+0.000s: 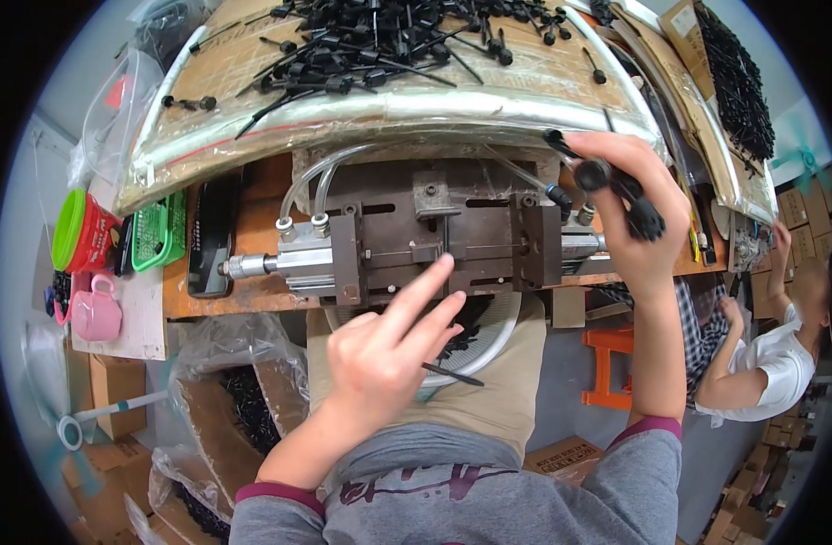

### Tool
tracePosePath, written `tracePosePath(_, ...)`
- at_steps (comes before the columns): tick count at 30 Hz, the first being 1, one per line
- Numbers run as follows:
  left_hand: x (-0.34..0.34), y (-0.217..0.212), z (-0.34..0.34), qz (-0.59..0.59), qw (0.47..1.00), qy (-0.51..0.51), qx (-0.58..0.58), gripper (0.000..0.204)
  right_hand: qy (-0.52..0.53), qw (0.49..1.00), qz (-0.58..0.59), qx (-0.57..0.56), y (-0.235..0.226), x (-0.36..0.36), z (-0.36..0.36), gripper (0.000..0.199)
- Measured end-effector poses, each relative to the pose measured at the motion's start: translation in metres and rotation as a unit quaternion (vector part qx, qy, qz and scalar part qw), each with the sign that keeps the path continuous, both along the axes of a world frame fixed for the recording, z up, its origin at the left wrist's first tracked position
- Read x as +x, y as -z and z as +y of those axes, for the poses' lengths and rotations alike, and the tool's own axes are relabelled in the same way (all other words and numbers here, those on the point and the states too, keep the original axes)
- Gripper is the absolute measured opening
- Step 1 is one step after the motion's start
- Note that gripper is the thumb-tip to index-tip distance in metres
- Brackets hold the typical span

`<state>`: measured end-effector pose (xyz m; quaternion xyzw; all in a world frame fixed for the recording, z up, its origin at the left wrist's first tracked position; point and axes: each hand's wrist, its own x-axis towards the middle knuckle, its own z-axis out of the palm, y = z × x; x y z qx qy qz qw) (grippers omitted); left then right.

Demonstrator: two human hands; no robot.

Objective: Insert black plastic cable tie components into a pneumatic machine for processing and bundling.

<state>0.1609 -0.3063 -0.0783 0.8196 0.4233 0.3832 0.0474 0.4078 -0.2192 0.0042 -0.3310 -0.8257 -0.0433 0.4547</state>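
In front of me a dark metal clamping fixture (488, 238) sits on the bench, with a thin black part (447, 234) upright in its middle. My left hand (375, 363) has its index and middle fingers stretched toward that part, the index tip at its lower end. The other fingers are curled, and a thin black rod (457, 374) sticks out from under them. Raised to the right of the fixture, my right hand (647, 195) is closed around several black knob-ended rods (616, 186). Its palm side is partly hidden.
Black knob-ended rods (370, 54) lie heaped on a plastic-wrapped cardboard sheet (207, 145) behind the fixture. Air cylinders (307, 268) and clear hoses (298, 186) flank it. A round bin (502, 336) is below. A phone (211, 241) and baskets lie left; another person (766, 363) sits right.
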Motion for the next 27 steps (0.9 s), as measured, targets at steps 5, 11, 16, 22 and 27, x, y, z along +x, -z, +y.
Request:
tracePosePath(5, 0.014, 0.023, -0.002, 0.069, 0.997, -0.039, -0.01, 0.024, 0.009, 0.999, -0.009, 0.046, 0.008, -0.004, -0.013, 0.025)
tracePosePath(11, 0.014, 0.016, 0.0, 0.062, 0.997, -0.044, -0.016, 0.024, 0.022, 0.999, -0.019, 0.041, 0.019, -0.009, -0.034, 0.027)
tracePosePath(16, 0.011, 0.02, 0.001, 0.082, 0.996, -0.046, -0.003, 0.028, 0.006, 1.0, -0.01, 0.016, 0.03, -0.01, -0.037, 0.029)
tracePosePath(22, 0.012, 0.014, 0.005, 0.094, 0.994, -0.04, -0.032, 0.039, 0.016, 0.993, -0.08, 0.081, 0.04, -0.016, -0.04, 0.03)
tracePosePath(27, 0.008, 0.017, 0.006, 0.078, 0.995, -0.028, -0.047, 0.049, 0.044, 0.981, -0.136, 0.127, 0.05, -0.015, -0.046, 0.027)
